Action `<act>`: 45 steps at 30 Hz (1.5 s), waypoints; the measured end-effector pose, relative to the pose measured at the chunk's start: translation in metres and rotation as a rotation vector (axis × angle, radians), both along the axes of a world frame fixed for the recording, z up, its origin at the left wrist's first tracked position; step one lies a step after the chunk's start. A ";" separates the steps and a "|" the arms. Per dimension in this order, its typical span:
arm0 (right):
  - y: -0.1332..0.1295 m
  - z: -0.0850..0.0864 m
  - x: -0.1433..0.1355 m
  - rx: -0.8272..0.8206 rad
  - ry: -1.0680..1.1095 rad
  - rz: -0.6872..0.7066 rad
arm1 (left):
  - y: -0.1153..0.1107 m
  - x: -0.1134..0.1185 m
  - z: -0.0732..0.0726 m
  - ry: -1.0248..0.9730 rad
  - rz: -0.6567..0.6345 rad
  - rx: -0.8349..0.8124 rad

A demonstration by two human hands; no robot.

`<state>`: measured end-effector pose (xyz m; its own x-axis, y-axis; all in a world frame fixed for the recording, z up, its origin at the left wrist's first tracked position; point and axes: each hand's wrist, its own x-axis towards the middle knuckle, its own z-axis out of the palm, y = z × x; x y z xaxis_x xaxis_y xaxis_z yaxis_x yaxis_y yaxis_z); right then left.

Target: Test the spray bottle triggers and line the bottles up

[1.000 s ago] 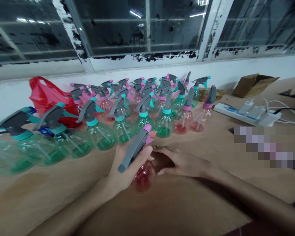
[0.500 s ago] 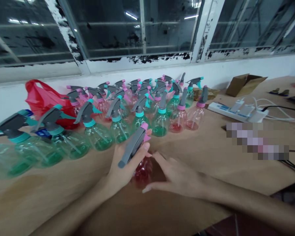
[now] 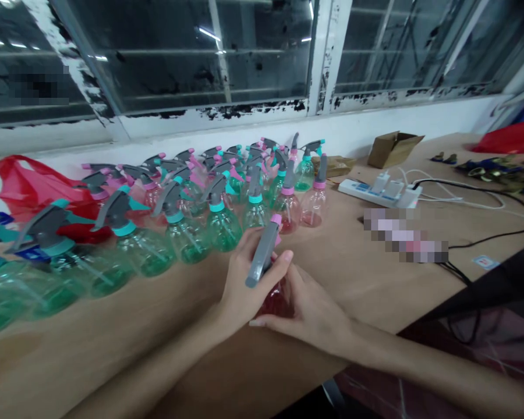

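A pink spray bottle (image 3: 276, 301) with a grey and pink trigger head stands in front of me. My left hand (image 3: 240, 282) is closed around its neck, just under the spray head, and partly hides it. Curved about the bottle's body from the right is my right hand (image 3: 312, 308), its thumb at the lower front and its fingers behind. Beyond my hands, a green spray bottle (image 3: 224, 230) and a clear pink one (image 3: 314, 206) belong to a crowd of several like them, each with a little liquid inside.
A red plastic bag (image 3: 39, 186) lies at the left behind the bottles. To the right are a white power strip (image 3: 367, 195) with plugs and cables, an open cardboard box (image 3: 393, 150) and a blurred-out object (image 3: 404, 235). The table's edge (image 3: 419, 317) runs along the right.
My right hand has closed in from beside the pink spray bottle and now wraps its body. My left hand keeps its hold. The view has turned to the right.
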<state>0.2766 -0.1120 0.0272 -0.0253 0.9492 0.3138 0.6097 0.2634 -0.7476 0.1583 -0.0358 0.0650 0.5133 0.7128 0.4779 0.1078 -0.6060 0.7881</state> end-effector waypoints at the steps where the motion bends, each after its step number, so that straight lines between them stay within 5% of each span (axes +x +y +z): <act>1: -0.003 0.000 0.008 0.025 -0.018 -0.003 | -0.001 0.008 0.000 -0.010 -0.027 0.000; 6: -0.020 -0.006 0.061 -0.014 -0.081 -0.062 | -0.001 0.036 -0.011 0.054 -0.183 0.098; 11: -0.019 -0.016 0.125 0.030 0.025 -0.168 | 0.014 0.039 -0.045 0.421 -0.228 0.254; 16: 0.015 -0.017 0.187 0.057 -0.155 -0.332 | 0.032 0.027 -0.073 0.664 -0.184 0.412; 22: 0.065 -0.017 0.241 0.077 -0.307 -0.449 | 0.037 0.022 -0.076 0.796 -0.189 0.504; 37: 0.103 -0.012 0.267 0.028 -0.266 -0.388 | 0.036 0.023 -0.071 0.794 -0.199 0.520; 41: 0.088 -0.012 0.263 0.044 -0.236 -0.424 | 0.037 0.023 -0.072 0.807 -0.199 0.526; 45: 0.045 -0.022 0.257 0.129 -0.248 -0.557 | 0.039 0.023 -0.073 0.802 -0.198 0.544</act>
